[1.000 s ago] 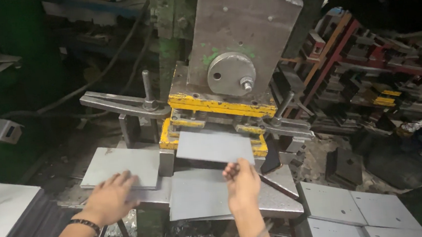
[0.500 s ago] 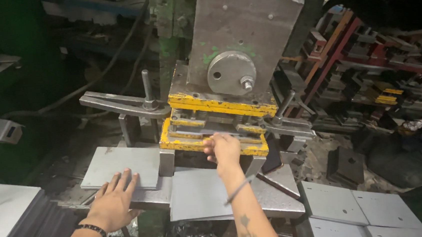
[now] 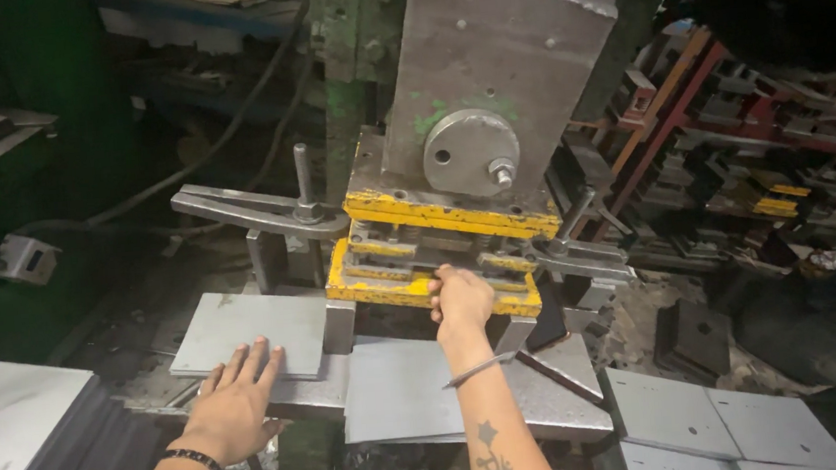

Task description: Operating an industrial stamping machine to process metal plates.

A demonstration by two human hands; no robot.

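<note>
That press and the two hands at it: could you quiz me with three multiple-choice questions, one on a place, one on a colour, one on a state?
1. Where does the left hand lie?
A. flat on a grey metal sheet
B. on the round steel boss
C. on the floor

2. What colour is the die frame of the press?
A. blue
B. yellow
C. white

3. How is the right hand?
A. open, palm up
B. hanging by the side
C. reached to the front edge of the die, fingers curled

Answers: 1 A, the palm and spread fingers rest on the sheet left of the die; 2 B, chipped yellow paint shows; 3 C, the fingers curl at the yellow edge.
</note>
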